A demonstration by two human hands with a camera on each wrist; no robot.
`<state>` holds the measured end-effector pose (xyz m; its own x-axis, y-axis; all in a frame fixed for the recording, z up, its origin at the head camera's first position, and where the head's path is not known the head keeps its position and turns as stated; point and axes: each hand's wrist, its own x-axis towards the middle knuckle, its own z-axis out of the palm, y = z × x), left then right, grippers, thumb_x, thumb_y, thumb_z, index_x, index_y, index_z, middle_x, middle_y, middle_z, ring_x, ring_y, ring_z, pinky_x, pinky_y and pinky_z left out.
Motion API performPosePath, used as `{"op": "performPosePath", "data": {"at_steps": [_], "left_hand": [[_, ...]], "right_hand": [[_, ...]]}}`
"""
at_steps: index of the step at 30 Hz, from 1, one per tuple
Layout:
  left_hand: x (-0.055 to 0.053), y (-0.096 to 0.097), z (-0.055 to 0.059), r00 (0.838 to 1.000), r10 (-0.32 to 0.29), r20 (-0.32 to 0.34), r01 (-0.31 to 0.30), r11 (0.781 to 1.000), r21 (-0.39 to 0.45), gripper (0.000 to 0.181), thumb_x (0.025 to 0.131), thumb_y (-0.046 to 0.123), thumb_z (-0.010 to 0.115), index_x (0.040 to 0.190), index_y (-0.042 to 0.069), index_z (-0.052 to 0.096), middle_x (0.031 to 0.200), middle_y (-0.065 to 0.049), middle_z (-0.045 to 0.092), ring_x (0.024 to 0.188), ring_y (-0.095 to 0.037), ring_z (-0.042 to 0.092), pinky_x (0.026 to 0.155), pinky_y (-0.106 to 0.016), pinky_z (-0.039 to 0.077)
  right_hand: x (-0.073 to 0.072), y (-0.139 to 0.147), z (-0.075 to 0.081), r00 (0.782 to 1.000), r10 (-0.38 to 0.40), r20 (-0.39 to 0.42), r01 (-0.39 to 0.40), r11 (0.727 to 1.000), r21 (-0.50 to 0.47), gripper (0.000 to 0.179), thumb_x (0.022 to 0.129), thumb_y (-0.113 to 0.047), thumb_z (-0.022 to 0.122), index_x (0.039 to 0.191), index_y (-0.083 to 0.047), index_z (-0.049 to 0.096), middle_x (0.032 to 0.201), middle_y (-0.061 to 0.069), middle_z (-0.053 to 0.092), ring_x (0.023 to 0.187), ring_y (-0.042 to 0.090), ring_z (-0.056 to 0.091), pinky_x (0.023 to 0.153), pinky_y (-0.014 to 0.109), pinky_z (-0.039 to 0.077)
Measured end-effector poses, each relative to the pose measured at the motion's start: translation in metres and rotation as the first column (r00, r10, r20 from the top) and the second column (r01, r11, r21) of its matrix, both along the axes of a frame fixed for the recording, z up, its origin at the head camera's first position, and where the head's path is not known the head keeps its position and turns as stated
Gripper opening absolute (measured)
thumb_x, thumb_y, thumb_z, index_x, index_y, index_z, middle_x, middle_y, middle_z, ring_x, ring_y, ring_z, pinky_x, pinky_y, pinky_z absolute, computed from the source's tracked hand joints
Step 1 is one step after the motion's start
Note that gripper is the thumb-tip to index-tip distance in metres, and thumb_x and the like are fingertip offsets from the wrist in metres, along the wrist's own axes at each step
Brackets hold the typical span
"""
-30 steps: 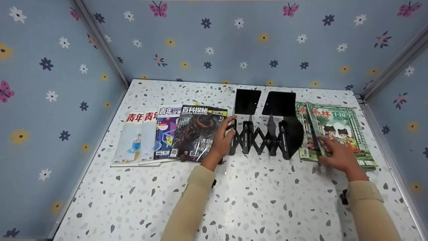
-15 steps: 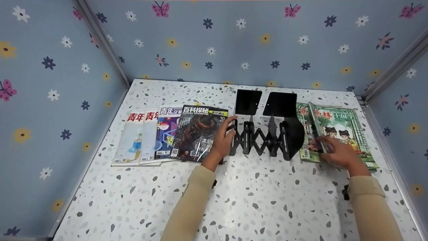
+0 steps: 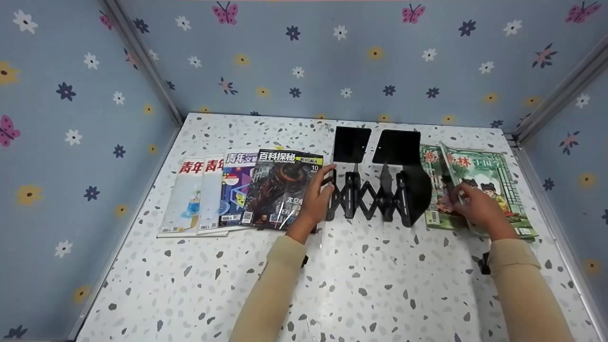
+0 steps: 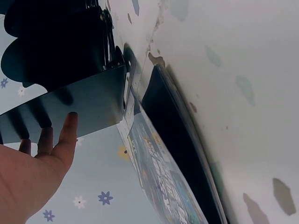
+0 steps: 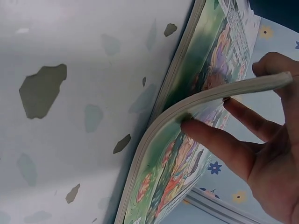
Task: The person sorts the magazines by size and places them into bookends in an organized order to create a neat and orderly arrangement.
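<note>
My left hand (image 3: 311,202) is beside the left end of a black expandable bookend (image 3: 368,199). In the left wrist view, its extended fingertips touch the flat outer plate (image 4: 88,105) of the bookend. On the right, my right hand (image 3: 482,209) pinches the left edge of a green-covered magazine (image 3: 501,166) between thumb and fingers. That edge is bent upward, and the right wrist view shows the magazine (image 5: 154,163) curving up from the table. A similar green magazine (image 3: 433,216) lies partly beneath it, next to the bookend's right end.
Left of the bookend, a dark-covered magazine (image 3: 280,190) overlaps a purple-blue one (image 3: 235,185). Two pale magazines (image 3: 183,204) lie farther left. The speckled white table (image 3: 361,285) is enclosed by flower-patterned blue walls (image 3: 313,57) at the back and sides.
My right hand has shifted slightly left and away from me, drawing the green magazine's left edge upward into a bend. My left hand stays against the bookend.
</note>
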<state>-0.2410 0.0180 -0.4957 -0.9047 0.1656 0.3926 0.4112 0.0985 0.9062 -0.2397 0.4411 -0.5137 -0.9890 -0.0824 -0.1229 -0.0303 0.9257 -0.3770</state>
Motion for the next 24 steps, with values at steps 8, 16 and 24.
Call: {"op": "performPosePath", "data": {"at_steps": [8,16,24], "left_hand": [[0.000,-0.002,-0.002,1.000,-0.004,-0.018,0.005,1.000,0.010,0.047,0.081,-0.005,0.037,0.127,0.006,0.042,0.131,-0.014,0.040,0.123,-0.020,0.036,0.098,-0.037,0.035],[0.003,0.001,-0.001,1.000,0.029,-0.012,-0.029,1.000,-0.002,0.047,0.081,-0.005,0.039,0.126,0.009,0.043,0.131,-0.013,0.041,0.121,-0.023,0.039,0.097,-0.037,0.036],[0.002,0.001,0.000,0.999,0.041,0.005,-0.041,0.999,-0.011,0.047,0.081,-0.002,0.039,0.127,0.012,0.043,0.131,-0.008,0.042,0.122,-0.020,0.038,0.099,-0.040,0.033]], "right_hand": [[-0.003,0.002,0.000,0.997,-0.077,0.012,0.076,0.997,0.030,0.057,0.084,-0.039,0.050,0.135,-0.029,0.028,0.127,0.023,0.042,0.094,0.042,0.050,0.064,0.050,0.039],[-0.005,-0.008,-0.005,0.988,-0.114,-0.105,0.122,0.990,0.073,0.056,0.078,-0.059,0.045,0.120,-0.022,0.042,0.100,0.021,0.056,0.061,0.030,0.052,0.047,0.040,0.036],[-0.009,-0.007,-0.002,0.981,-0.175,-0.084,0.179,0.983,0.046,0.074,0.079,-0.014,0.055,0.141,-0.023,0.015,0.111,0.027,0.050,0.067,0.035,0.053,0.042,0.035,0.033]]}}
